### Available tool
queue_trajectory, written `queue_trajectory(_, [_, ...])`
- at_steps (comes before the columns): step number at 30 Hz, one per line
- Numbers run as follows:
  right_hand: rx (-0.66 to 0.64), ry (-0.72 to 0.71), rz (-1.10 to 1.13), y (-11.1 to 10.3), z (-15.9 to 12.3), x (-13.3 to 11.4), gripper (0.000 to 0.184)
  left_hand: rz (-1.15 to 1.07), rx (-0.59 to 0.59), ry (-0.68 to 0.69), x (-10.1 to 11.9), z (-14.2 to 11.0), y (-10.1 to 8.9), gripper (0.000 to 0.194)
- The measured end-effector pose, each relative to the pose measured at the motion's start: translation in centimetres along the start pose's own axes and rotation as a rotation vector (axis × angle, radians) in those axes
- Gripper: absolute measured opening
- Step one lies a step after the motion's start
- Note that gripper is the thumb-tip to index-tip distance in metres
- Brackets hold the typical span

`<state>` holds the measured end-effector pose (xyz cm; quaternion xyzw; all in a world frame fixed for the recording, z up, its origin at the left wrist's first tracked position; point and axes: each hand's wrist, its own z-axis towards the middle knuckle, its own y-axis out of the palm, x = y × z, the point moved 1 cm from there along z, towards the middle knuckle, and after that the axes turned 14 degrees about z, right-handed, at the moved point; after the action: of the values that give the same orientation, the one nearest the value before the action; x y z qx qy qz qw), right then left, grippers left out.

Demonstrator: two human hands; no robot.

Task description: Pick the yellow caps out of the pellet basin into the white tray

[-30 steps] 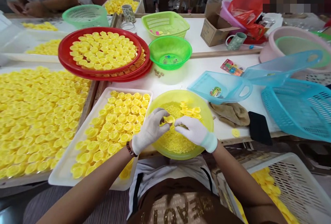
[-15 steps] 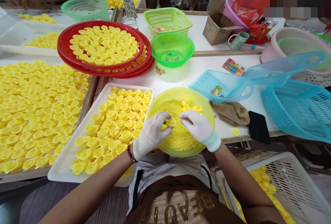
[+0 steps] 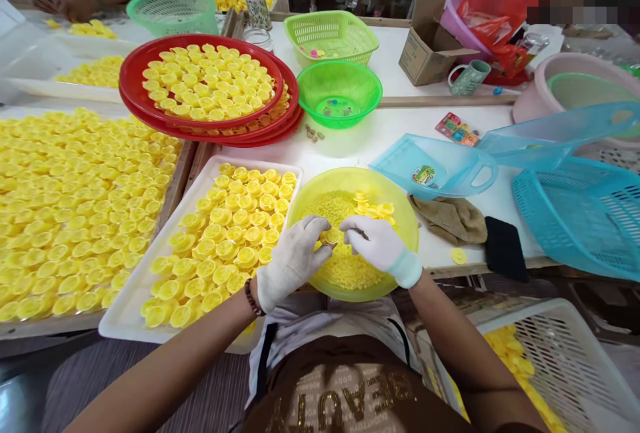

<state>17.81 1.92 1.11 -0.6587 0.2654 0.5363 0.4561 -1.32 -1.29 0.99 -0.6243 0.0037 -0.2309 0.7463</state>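
Both my hands wear white gloves and meet over a yellow-green bowl [image 3: 400,210] that holds small yellow beads and a few yellow caps. My left hand [image 3: 293,260] pinches a small yellow cap [image 3: 330,236] between thumb and fingers. My right hand [image 3: 377,244] has its fingers curled at the same cap, touching it from the right. Just left of the bowl lies a white tray [image 3: 125,316] filled with rows of yellow caps.
A wide board of yellow caps [image 3: 75,206] is at left, stacked red trays [image 3: 135,96] behind it. Green bowl [image 3: 340,90], green baskets, blue bins [image 3: 580,213], a cloth [image 3: 453,220], a black phone [image 3: 505,250] and a white crate [image 3: 550,346] surround. Another person's hands [image 3: 70,0] work far left.
My two hands have drawn slightly closer together around the cap over the bowl. The view shifted a little.
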Motion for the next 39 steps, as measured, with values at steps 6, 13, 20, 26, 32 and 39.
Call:
queue_trajectory(6, [0.042, -0.003, -0.106, 0.4, -0.1, -0.2, 0.023, -0.022, -0.025, 0.002, -0.1, 0.2, 0.2, 0.017])
queue_trajectory(13, [-0.060, 0.138, 0.046, 1.3, -0.7, -0.1, 0.028, -0.039, -0.116, 0.011, 0.6, -1.1, -0.6, 0.018])
queue_trajectory(20, [0.034, -0.006, -0.200, 1.1, -0.8, 2.5, 0.030, -0.114, 0.088, -0.274, -2.5, -5.7, -5.9, 0.019])
queue_trajectory(26, [0.018, -0.059, -0.268, 1.7, -0.9, 3.6, 0.031, 0.173, 0.186, -0.724, -9.4, -14.0, -12.3, 0.020])
queue_trajectory(32, [-0.004, -0.097, -0.261, 2.4, -0.8, 3.4, 0.031, 0.529, -0.134, -0.830, -13.2, -17.9, -12.4, 0.015])
queue_trajectory(39, [0.003, -0.090, -0.273, 2.5, -1.1, 3.6, 0.032, 0.631, -0.241, -0.735, -14.2, -17.8, -10.4, 0.017])
